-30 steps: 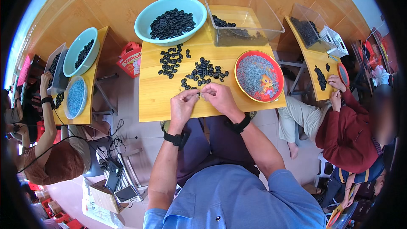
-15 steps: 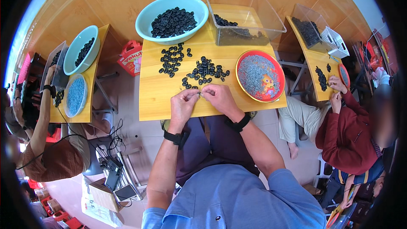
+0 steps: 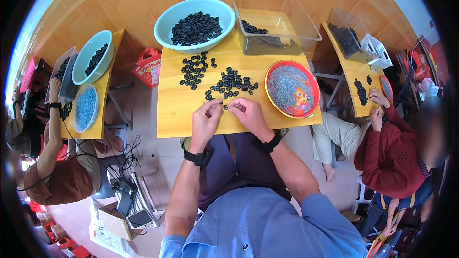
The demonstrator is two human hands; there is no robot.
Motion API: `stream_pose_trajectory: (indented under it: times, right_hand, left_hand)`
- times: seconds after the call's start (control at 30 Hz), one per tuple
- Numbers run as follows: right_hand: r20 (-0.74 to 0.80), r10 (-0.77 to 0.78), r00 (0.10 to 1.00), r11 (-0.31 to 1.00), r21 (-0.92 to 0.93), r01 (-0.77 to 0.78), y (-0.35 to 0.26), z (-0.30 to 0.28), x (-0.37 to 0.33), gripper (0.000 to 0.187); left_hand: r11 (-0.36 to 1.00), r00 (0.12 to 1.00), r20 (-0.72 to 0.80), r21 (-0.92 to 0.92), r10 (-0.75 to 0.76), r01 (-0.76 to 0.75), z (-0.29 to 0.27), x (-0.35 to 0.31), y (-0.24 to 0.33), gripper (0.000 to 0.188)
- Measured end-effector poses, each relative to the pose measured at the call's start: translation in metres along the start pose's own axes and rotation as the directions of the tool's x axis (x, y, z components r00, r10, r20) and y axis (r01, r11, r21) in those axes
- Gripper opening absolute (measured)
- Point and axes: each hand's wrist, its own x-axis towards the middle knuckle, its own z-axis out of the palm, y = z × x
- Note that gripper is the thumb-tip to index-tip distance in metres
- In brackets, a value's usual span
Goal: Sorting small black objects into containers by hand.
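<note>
Over the near edge of the yellow table [image 3: 181, 114], my left hand [image 3: 205, 119] and my right hand [image 3: 250, 116] meet with thumbs and fingers pinched. Between their fingertips is a small black oval piece [image 3: 225, 107], partly covered by the fingers. Just beyond the hands lies a loose pile of similar black oval pieces [image 3: 230, 80] with holes in them. A second scatter of them sits farther to the left. To the right stands a round red tray [image 3: 315, 96] with a yellow rim, holding many small grey pieces too fine to make out.
A light-blue basin [image 3: 162, 31] full of black pieces and a clear plastic bin [image 3: 306, 38] stand along the table's far side. Co-workers sit at side tables left and right, with similar basins and bins. Cables and a box [image 3: 117, 220] lie on the floor at left.
My fingertips have parted slightly, and the black piece between them shows more clearly. The whole view has shifted a little. Both hands remain at the near table edge.
</note>
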Motion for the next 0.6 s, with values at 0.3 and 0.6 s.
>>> stream_pose_trajectory:
  times: [0.3,0.6]
  right_hand:
    - [-0.011,-0.036,0.999,0.999,-0.027,0.035,0.0006,0.0009,-0.0023,0.011]
    - [0.003,-0.024,1.000,0.999,-0.029,0.024,0.0046,-0.0005,-0.0002,0.011]
  left_hand:
    - [0.993,0.987,0.125,0.069,-0.101,0.093,-0.0059,0.0016,0.0017,0.021]
    - [0.992,0.986,0.122,0.077,-0.111,0.102,-0.0058,0.0032,0.0015,0.021]
